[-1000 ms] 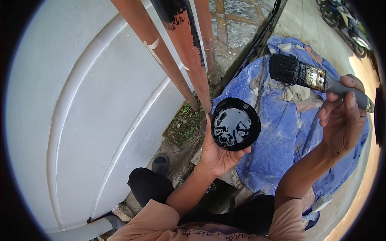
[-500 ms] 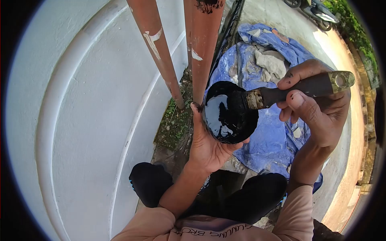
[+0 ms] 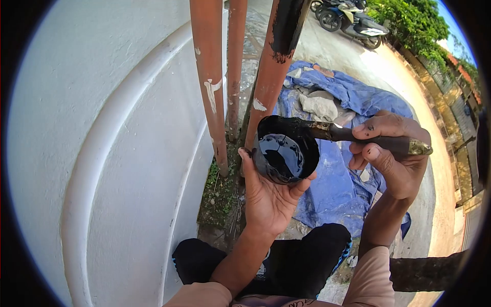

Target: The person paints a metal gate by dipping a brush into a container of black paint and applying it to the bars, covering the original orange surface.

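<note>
My left hand (image 3: 273,204) cups a round container of black paint (image 3: 286,176) from below, tilted so that the glossy paint inside shows. The thumb presses on its left side. A paintbrush (image 3: 376,139) with a dark handle lies across the container's right rim, its bristles coated black over the opening. My right hand (image 3: 396,153) grips the handle between thumb and fingers, and dark specks mark the skin. Just beyond the container rises a reddish-brown pipe (image 3: 268,77) with a patch of black paint on its upper part.
Two more reddish-brown pipes, a thick one (image 3: 209,71) and a thinner one (image 3: 236,66), stand beside a white wall (image 3: 128,169). A blue tarp (image 3: 332,189) with stone rubble (image 3: 319,105) spreads on the ground ahead. Motorbikes (image 3: 353,23) are parked farther off.
The view has tilted up, showing more of the pipes and motorbikes. The brush has turned edge-on and shifted from over the paint to the container's far right rim.
</note>
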Demonstrator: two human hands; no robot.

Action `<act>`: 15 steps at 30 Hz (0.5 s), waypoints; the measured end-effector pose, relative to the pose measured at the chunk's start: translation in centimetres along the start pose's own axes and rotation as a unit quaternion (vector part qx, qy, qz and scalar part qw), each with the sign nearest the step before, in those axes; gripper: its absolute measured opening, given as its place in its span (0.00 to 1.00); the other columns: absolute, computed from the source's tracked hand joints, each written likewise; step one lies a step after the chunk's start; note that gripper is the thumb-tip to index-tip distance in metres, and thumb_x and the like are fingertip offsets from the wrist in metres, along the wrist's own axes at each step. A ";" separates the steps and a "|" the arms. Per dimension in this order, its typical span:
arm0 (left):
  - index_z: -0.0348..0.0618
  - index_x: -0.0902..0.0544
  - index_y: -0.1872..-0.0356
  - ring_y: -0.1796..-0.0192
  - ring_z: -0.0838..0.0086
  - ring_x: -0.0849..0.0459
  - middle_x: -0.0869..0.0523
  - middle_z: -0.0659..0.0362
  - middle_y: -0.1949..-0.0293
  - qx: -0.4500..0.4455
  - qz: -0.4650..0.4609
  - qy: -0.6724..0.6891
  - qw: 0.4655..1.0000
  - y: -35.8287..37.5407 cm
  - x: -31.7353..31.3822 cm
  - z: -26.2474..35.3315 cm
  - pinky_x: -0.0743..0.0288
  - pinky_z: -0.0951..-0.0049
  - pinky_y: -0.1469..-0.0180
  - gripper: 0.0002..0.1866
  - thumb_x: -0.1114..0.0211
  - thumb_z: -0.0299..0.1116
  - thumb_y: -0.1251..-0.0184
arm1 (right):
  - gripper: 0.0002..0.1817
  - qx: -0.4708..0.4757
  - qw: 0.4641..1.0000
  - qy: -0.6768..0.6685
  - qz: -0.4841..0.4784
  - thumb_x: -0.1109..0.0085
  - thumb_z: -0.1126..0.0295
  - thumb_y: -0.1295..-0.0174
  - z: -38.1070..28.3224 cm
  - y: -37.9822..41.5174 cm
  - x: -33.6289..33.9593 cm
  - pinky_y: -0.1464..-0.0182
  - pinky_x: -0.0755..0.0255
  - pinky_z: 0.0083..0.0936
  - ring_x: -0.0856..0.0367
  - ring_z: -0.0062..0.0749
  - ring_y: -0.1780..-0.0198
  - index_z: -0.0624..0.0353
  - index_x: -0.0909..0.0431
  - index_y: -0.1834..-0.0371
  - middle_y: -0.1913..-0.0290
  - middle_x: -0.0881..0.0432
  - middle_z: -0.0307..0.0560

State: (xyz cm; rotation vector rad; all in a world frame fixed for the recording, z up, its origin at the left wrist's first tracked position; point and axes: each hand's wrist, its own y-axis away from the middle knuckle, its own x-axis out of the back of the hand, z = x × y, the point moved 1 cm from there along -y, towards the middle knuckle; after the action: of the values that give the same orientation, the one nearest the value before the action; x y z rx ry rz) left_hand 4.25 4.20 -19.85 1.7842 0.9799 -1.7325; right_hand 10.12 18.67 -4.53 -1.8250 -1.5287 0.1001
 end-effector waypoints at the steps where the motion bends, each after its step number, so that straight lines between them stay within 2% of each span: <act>1: 0.40 0.27 0.35 0.54 0.48 0.10 0.15 0.41 0.48 -0.012 -0.006 -0.016 1.000 -0.2 -0.7 0.1 0.09 0.60 0.56 0.41 0.51 0.69 0.29 | 0.11 0.031 0.999 0.009 -0.017 0.29 0.80 0.47 -0.3 -0.3 0.2 0.72 0.18 0.21 0.14 0.30 0.68 0.72 0.14 0.61 0.62 0.13 0.57; 5: 0.40 0.26 0.37 0.55 0.51 0.10 0.14 0.42 0.50 -0.052 -0.041 -0.030 0.997 -1.3 -2.8 1.1 0.08 0.62 0.56 0.39 0.50 0.68 0.28 | 0.10 0.100 0.993 0.030 -0.057 0.32 0.84 0.47 -1.5 -1.6 0.4 0.70 0.16 0.23 0.13 0.35 0.66 0.72 0.14 0.60 0.61 0.13 0.58; 7: 0.40 0.25 0.37 0.55 0.53 0.10 0.14 0.42 0.51 -0.074 -0.042 -0.055 0.995 -1.9 -3.1 1.7 0.08 0.63 0.56 0.39 0.50 0.68 0.28 | 0.10 0.110 0.992 0.013 -0.051 0.33 0.84 0.42 -1.2 -1.9 -0.1 0.69 0.17 0.21 0.12 0.34 0.66 0.71 0.15 0.57 0.60 0.12 0.57; 10: 0.39 0.25 0.39 0.55 0.55 0.09 0.13 0.43 0.51 -0.086 -0.032 -0.088 0.992 -2.7 -3.1 2.5 0.08 0.66 0.56 0.39 0.50 0.68 0.28 | 0.11 0.038 0.999 -0.008 -0.006 0.33 0.81 0.39 -1.0 -1.9 -1.2 0.68 0.18 0.19 0.12 0.31 0.67 0.71 0.15 0.53 0.59 0.12 0.57; 12: 0.38 0.24 0.39 0.55 0.57 0.09 0.13 0.44 0.51 -0.086 -0.023 -0.108 0.990 -3.1 -3.1 3.0 0.08 0.67 0.56 0.39 0.49 0.67 0.28 | 0.11 0.039 0.999 0.004 0.012 0.34 0.79 0.37 -0.6 -2.4 -1.7 0.69 0.19 0.18 0.12 0.29 0.68 0.70 0.16 0.51 0.60 0.12 0.54; 15: 0.42 0.28 0.38 0.54 0.62 0.10 0.15 0.50 0.51 -0.095 -0.038 -0.154 0.983 -3.4 -3.0 3.3 0.09 0.71 0.53 0.37 0.49 0.67 0.28 | 0.11 0.034 0.999 0.022 0.027 0.34 0.75 0.35 -0.3 -3.4 -1.9 0.70 0.20 0.17 0.13 0.26 0.69 0.68 0.16 0.51 0.62 0.12 0.51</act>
State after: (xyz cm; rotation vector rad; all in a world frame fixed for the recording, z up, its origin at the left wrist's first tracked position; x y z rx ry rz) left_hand -0.32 3.35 -16.76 1.3272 1.0502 -1.8246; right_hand 6.95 16.89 -3.06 -1.8042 -1.4294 0.1349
